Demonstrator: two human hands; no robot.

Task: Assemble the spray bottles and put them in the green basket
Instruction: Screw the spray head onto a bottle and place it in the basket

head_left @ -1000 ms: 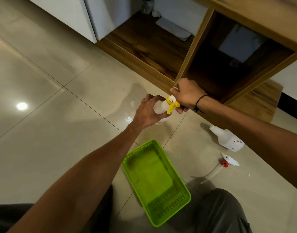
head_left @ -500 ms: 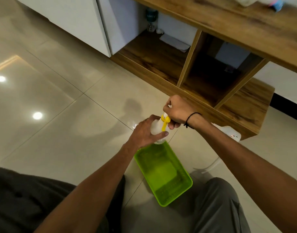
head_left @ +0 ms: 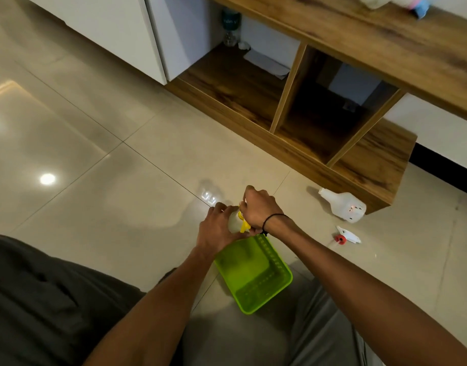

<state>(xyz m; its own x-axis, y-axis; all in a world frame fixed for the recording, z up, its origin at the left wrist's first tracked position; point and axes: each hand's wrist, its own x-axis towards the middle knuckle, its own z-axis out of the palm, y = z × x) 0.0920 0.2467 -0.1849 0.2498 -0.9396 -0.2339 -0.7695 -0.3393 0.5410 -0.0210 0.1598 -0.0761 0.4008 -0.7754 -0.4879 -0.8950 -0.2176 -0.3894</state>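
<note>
A white spray bottle (head_left: 233, 222) with a yellow trigger head (head_left: 244, 226) is held just above the far end of the green basket (head_left: 270, 287). My left hand (head_left: 216, 228) wraps the bottle's body. My right hand (head_left: 258, 209) is closed over the yellow head on top. The basket holds nothing that I can see. A second white bottle (head_left: 343, 204) without a head lies on its side on the floor to the right. Its loose white spray head with a red collar (head_left: 346, 236) lies just in front of it.
A low wooden shelf unit (head_left: 319, 154) runs along the far side, its corner next to the lying bottle. A dark bottle (head_left: 230, 27) and a paper stand in its left bay. My knees frame the basket on the glossy tiled floor (head_left: 95, 180).
Both hands have come down and toward me with the bottle, from in front of the shelf to just over the basket's far end. The view has tilted up.
</note>
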